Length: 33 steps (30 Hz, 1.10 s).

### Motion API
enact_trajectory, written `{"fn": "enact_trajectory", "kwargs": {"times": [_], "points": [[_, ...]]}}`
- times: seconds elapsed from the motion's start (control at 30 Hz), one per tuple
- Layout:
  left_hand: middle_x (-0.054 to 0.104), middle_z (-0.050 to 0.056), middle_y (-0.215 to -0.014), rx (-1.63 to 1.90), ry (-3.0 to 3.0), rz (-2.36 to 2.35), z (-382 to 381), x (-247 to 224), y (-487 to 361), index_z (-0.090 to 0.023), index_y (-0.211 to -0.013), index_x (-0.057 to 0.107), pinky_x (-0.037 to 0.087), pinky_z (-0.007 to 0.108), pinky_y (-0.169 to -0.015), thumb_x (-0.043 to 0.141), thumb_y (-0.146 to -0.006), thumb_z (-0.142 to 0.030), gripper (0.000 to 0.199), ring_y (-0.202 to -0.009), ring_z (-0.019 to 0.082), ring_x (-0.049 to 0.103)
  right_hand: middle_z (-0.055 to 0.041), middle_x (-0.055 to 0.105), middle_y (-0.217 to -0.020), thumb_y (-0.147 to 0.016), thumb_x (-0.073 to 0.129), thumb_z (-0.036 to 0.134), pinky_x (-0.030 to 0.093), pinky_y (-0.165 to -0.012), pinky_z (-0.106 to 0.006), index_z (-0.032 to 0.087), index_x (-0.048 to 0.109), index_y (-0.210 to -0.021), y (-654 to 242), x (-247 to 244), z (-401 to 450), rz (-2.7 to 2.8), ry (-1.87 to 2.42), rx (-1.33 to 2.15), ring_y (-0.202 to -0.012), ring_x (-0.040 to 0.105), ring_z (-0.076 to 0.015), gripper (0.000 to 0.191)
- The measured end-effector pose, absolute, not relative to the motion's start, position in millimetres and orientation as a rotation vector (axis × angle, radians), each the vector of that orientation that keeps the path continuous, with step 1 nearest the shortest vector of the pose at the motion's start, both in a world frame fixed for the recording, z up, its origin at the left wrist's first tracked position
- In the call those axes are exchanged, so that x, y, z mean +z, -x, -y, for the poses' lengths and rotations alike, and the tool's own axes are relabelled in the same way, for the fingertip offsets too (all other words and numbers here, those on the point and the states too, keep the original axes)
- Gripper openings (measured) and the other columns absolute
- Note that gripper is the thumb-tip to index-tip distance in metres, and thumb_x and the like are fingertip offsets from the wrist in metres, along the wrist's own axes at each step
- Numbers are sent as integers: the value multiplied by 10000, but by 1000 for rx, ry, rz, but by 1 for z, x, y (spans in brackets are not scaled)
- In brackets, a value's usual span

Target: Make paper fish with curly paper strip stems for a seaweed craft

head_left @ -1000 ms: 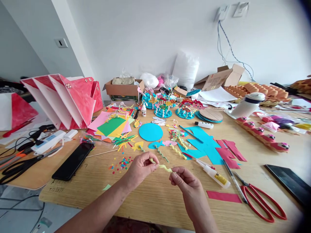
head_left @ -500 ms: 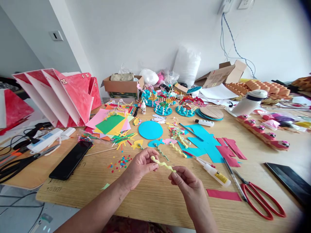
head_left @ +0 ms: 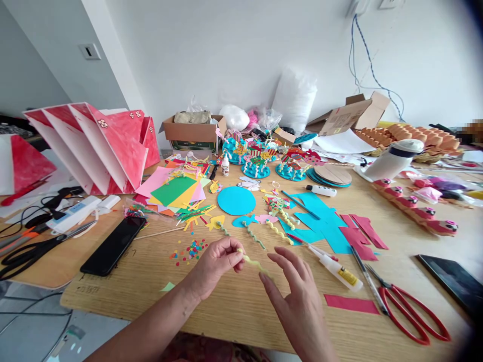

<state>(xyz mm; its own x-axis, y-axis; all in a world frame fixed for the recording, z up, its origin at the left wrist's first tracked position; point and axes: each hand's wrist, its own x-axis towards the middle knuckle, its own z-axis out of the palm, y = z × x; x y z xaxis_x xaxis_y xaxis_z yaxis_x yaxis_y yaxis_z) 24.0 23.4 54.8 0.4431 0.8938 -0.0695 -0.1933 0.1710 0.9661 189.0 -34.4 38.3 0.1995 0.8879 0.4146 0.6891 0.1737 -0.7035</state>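
Observation:
Between thumb and fingers, my left hand (head_left: pixel 222 259) pinches one end of a wavy pale yellow pipe cleaner (head_left: pixel 252 262). My right hand (head_left: pixel 292 281) is open at the other end, thumb and fingers apart, close to the free tip. Just beyond my hands lie a wavy green pipe cleaner (head_left: pixel 255 236) and another wavy yellow pipe cleaner (head_left: pixel 279 233) on the wooden table (head_left: pixel 151 296). Behind these are small paper fish, among them a blue fish (head_left: pixel 243 221), and a blue paper circle (head_left: pixel 236 200).
Right of my hands lie a glue bottle (head_left: pixel 341 272), a pen (head_left: pixel 368 279), red-handled scissors (head_left: pixel 409 309) and a red paper strip (head_left: pixel 350 303). Leftward are confetti dots (head_left: pixel 192 250) and a black phone (head_left: pixel 113 246). Finished-looking blue fish decorations (head_left: pixel 256 168) stand at the back.
My right hand has let go of the pipe cleaner's end and spread its fingers, shifting slightly right. My left hand still pinches the other end. The view has shifted slightly.

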Motion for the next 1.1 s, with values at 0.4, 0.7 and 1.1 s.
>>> {"fn": "enact_trajectory", "kwargs": {"times": [0.4, 0.7, 1.1], "points": [[469, -39, -612, 910, -1245, -946, -7, 23, -24, -172, -743, 520, 355, 192, -542, 641, -690, -303, 186, -563, 88, 434, -18, 618, -646, -870, 441, 269, 416, -562, -227, 217, 605, -730, -170, 18, 47, 1849, 1474, 235, -593, 574, -132, 223], [584, -2, -657, 935, -1703, -1125, -5, 13, -21, -187, -707, 590, 398, 215, -599, 531, -703, -73, 129, -617, 130, 527, -24, 623, -651, -869, 435, 245, 408, -566, -224, 198, 603, -744, -169, 7, 42, 1942, 1516, 111, -600, 589, -138, 214], [543, 1, -710, 801, -2315, -1066, -9, 9, -16, -178, -737, 533, 384, 202, -604, 452, -737, 34, 226, -667, 127, 518, 3, 590, -616, -860, 433, 247, 379, -536, -190, 205, 572, -674, -168, -1, 36, 1915, 1587, 307, -586, 581, -118, 236]]}}
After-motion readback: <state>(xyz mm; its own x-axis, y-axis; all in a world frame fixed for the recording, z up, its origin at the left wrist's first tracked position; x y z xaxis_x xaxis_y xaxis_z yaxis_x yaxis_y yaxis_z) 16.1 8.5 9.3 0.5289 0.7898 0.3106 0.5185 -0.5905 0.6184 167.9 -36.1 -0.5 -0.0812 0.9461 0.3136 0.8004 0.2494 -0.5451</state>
